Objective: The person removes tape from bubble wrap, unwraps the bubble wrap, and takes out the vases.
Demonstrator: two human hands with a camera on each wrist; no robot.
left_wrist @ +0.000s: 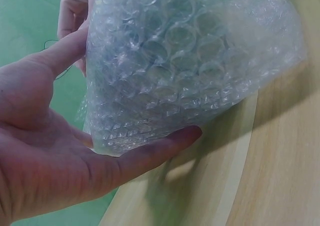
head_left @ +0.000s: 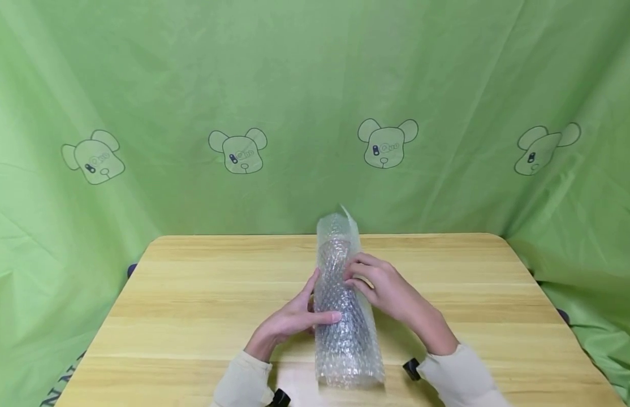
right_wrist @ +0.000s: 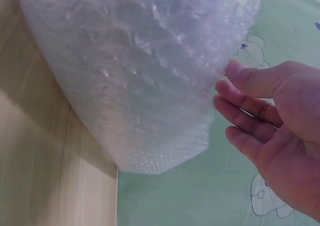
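A long roll of clear bubble wrap (head_left: 340, 339) is held up off the table, with something darker, not clearly visible, inside it. My left hand (head_left: 300, 314) grips its left side, thumb across the front; in the left wrist view the hand (left_wrist: 55, 141) has thumb and fingers spread around the wrap (left_wrist: 180, 50). Higher on the right side, my right hand (head_left: 383, 282) pinches the wrap's loose edge. The right wrist view has the bent fingers and thumb of this hand (right_wrist: 280, 116) at the edge of the wrap (right_wrist: 140, 75).
A wooden table (head_left: 203, 294) lies under the hands. Behind it and at both sides hangs a green cloth (head_left: 305, 73) printed with bear heads. Dark devices are partly visible by both cuffs, at the left (head_left: 280, 398) and at the right (head_left: 411, 369).
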